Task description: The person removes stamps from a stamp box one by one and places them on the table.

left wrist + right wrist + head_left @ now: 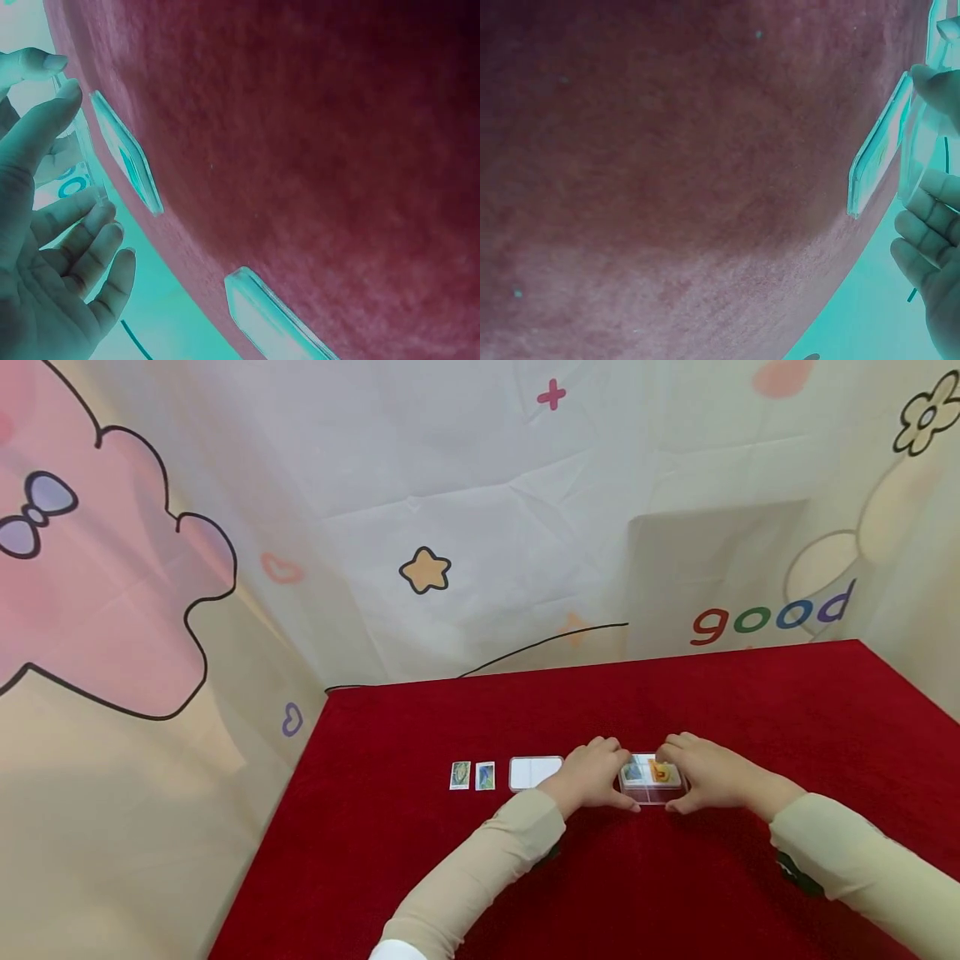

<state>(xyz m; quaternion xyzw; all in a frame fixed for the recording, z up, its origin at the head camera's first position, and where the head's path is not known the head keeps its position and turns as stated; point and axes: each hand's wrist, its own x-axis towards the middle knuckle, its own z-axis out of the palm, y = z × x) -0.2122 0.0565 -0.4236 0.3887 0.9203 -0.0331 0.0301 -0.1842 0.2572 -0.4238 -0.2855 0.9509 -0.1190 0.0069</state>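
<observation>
Both hands hold a clear plastic lid [654, 796] by its two ends. My left hand [592, 774] grips its left end between thumb and fingers, and my right hand [708, 775] has the right end the same way. In both wrist views the lid [88, 150] is raised off the cloth. Under it in the head view sits a shallow clear case [637, 783] with small picture cards on top, one bluish and one orange-yellow. The left wrist view shows this case [127, 154] lying flat on the cloth, below the fingers.
Left of the hands lies a second clear case [534, 772] with a white surface, its right edge close by my left wrist. Two small picture cards [461, 775] lie side by side farther left. A red cloth [420, 860] covers the table; a printed curtain [487, 527] hangs behind.
</observation>
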